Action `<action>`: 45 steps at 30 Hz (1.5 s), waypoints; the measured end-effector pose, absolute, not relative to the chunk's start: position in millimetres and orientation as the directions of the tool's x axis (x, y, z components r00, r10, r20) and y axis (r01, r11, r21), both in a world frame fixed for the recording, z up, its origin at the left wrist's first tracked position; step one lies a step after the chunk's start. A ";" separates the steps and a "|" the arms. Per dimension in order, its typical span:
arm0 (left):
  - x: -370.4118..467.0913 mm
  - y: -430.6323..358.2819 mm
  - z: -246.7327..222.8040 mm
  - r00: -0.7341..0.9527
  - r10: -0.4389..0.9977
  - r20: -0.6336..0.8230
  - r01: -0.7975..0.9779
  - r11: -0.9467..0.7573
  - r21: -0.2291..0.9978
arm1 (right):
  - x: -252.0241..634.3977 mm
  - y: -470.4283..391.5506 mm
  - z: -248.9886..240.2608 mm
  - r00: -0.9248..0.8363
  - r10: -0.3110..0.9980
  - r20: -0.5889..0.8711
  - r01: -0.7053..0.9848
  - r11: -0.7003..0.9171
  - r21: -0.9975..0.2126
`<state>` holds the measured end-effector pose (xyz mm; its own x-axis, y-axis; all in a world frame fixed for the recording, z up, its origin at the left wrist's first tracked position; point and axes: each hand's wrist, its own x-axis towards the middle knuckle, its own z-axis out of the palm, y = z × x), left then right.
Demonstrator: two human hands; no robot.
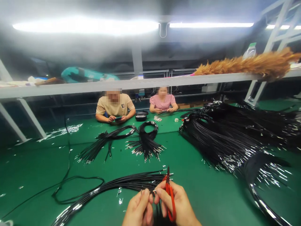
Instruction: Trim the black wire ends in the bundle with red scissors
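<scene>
At the front of the green table, my left hand (139,207) is closed, its thumb and fingertips pinching a thin black cable near its end. Close beside it is my right hand (176,201), closed around red-handled scissors (173,204) whose dark tips point up and away. The thumb and forefinger of this hand also pinch at the small bright end of the cable (154,192), just apart from the left fingertips. Just beyond both hands lies a bundle of black cables (122,182) with bare metal ends. Fingers hide most of the held cable.
Two coiled cable bundles (148,138) lie mid-table, and large heaps of black cables (218,138) cover the right side. Across the table sit two people (115,106), one holding a phone. A white shelf rail (150,82) spans above, carrying a brown feather duster (244,65).
</scene>
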<state>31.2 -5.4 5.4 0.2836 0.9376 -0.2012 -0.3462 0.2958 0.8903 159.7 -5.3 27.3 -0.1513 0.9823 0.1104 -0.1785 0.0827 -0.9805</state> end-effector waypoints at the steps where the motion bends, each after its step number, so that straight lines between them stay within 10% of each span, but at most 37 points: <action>1: 31.5 -5.4 5.4 0.296 0.933 -0.207 -0.331 0.303 0.893 | 160.2 -5.9 25.0 -0.147 0.983 0.107 -0.202 0.076 -0.976; 13: 41.1 -2.0 8.9 0.012 0.960 0.281 0.443 -0.256 0.859 | 169.8 -0.3 28.8 -0.022 1.000 -0.006 -0.247 -0.011 -0.969; 19: 40.7 4.0 -11.7 0.057 0.997 -0.046 0.048 0.044 0.998 | 158.4 1.6 16.2 -0.045 0.999 -0.018 -0.255 -0.029 -0.967; 24: 35.9 4.0 -6.7 0.309 0.921 -0.236 -0.328 0.336 0.883 | 153.1 4.9 7.4 -0.080 0.997 -0.003 -0.303 -0.027 -0.953; 28: 37.4 0.2 -1.5 0.393 0.891 -0.226 -0.313 0.361 0.879 | 156.2 3.9 12.6 -0.097 0.995 0.014 -0.339 -0.020 -0.941; 36: 41.6 -2.7 -4.3 -0.010 1.000 -0.003 -0.053 0.003 0.999 | 158.7 1.2 19.3 -0.051 0.998 -0.031 -0.251 -0.043 -0.967; 45: 38.2 -2.5 -3.2 0.227 0.952 -0.205 -0.209 0.253 0.945 | 155.4 1.9 7.4 -0.062 0.998 0.004 -0.151 -0.006 -0.988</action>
